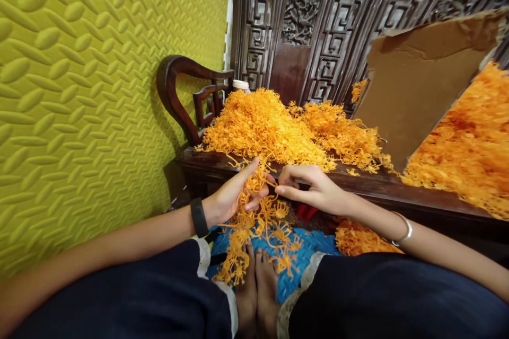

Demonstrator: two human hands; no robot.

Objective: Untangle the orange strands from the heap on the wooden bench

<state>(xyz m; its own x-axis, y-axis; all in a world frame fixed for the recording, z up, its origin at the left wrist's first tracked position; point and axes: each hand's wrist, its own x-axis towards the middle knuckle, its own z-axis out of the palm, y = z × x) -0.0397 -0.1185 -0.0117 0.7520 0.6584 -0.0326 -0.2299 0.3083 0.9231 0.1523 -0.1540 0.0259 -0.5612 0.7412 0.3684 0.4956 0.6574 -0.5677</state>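
Note:
A dangling bunch of orange, stringy plastic-looking pieces (254,222) hangs from my left hand (234,193), whose fingers curl around its upper part with the thumb pointing up. Close beside it on the right, my right hand (308,183) is pinched, thumb against bent index finger, at the edge of the bunch. Whatever lies between those fingertips is too small to make out. Just beyond both hands, a large heap of the same orange pieces (262,127) lies on the dark wooden bench (207,161).
A brown cardboard sheet (421,85) leans on the bench, with another orange pile (469,143) to its right. The carved backrest (302,16) stands behind. On the left are a yellow textured wall (79,106) and a curved armrest (173,85). Blue matting (310,241) covers the floor.

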